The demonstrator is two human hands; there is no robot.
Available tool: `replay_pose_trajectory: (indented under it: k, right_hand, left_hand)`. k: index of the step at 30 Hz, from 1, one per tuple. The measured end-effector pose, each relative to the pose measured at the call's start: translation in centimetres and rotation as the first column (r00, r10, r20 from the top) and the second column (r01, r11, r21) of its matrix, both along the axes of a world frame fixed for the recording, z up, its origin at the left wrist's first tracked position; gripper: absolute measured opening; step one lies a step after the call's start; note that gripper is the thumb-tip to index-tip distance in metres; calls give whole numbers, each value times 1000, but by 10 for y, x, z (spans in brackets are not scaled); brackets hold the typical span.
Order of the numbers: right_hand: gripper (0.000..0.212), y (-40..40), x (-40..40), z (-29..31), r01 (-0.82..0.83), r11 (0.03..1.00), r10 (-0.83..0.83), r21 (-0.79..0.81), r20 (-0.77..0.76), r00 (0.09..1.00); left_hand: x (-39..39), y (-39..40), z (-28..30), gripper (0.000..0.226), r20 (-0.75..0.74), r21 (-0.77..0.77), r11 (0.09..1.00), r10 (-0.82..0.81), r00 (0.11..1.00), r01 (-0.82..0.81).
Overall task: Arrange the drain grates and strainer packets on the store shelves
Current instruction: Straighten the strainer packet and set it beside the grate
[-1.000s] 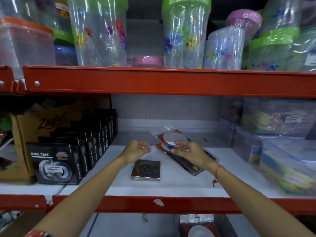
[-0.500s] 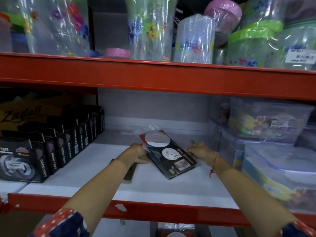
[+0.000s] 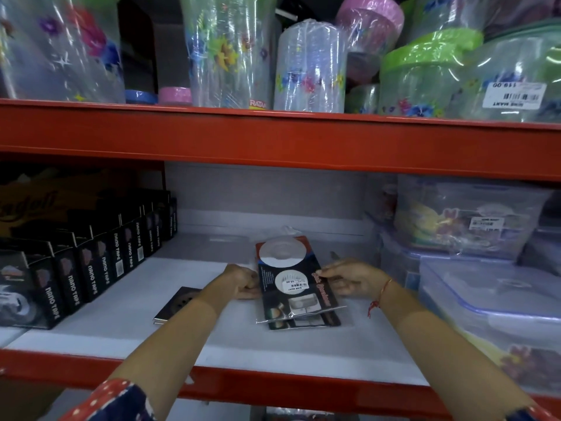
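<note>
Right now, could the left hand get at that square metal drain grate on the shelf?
Probably yes. The drain grate lies flat on the white shelf just beside the left forearm, with nothing on top of it. The left hand is at the strainer packets, so it would have to let go and draw back first.

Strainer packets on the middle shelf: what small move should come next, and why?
Probably square the strainer packets and let go. Both hands, left and right, pinch the stack's side edges, it lies flat on the shelf, and the lower packet's corner sticks out. The drain grate waits alongside.
</note>
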State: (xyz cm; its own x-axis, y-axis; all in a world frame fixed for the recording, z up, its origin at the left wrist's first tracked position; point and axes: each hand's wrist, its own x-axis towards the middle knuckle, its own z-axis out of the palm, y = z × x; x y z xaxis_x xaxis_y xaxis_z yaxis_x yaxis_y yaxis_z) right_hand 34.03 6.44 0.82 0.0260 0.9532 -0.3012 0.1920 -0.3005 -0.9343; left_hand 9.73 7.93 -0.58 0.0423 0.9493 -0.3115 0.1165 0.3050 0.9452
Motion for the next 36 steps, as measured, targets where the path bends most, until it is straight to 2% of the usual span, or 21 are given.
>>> replay_pose_trajectory:
  k: [1, 3, 9, 15, 18, 20, 23, 24, 25, 27, 28, 30, 32, 34, 36]
  right_hand:
    - [25, -4, 3, 1, 9, 1000, -9, -4, -22, 1000]
    - [16, -12, 11, 3, 50, 999, -49, 5, -46, 998]
    - [11, -41, 26, -7, 117, 992, -120, -41, -74, 990]
    - [12, -68, 29, -10, 67, 997, -69, -49, -53, 996]
    - [11, -73, 29, -6, 38, 997, -38, -62, 0, 999]
    - [26, -74, 27, -4, 64, 997, -60, -38, 107, 992]
    - [63, -69, 24, -3, 153, 980, -189, 125, 374, 908]
    - [73, -67, 23, -4, 165, 971, -219, 174, 363, 906]
    - [78, -65, 21, -4, 170, 969, -215, 178, 277, 937]
    - [71, -64, 13, -5, 158, 981, -164, 116, 46, 985]
    - [62, -64, 10, -6, 142, 986, -140, 92, -33, 990]
    - [51, -65, 7, -9, 115, 991, -106, 63, -129, 986]
    - [52, -66, 8, -11, 114, 992, -101, 63, -174, 980]
    - [55, -67, 11, -9, 142, 988, -130, 64, -172, 977]
    - [52, -68, 11, -7, 176, 982, -166, 63, -147, 975]
  left_hand:
    - [2, -3, 0, 31, -20, -5, 1000, -31, 999, 31]
    - [8, -10, 0, 39, -78, -15, 996, -94, 992, 94]
    - [17, -23, -1, 46, -97, -39, 984, -176, 980, 173]
    - [18, -32, -1, 42, -59, -36, 976, -217, 974, 216]
    - [21, -37, 1, 31, -50, -16, 987, -159, 986, 158]
    - [24, -37, 4, 15, -27, 10, 996, -88, 996, 88]
    - [26, -36, 13, 27, 54, -15, 998, -59, 997, 60]
    - [27, -34, 15, 32, 90, -30, 996, -79, 993, 82]
    - [27, -33, 16, 43, 114, -53, 993, -99, 989, 105]
    - [29, -32, 17, 70, 176, -84, 985, -132, 976, 148]
    - [31, -34, 18, 77, 196, -80, 983, -149, 969, 167]
    - [38, -38, 20, 80, 198, -72, 979, -172, 965, 189]
    - [42, -39, 21, 77, 181, -69, 980, -173, 968, 188]
    - [46, -36, 20, 66, 172, -84, 974, -194, 966, 211]
    - [49, -40, 21, 65, 159, -115, 971, -189, 969, 208]
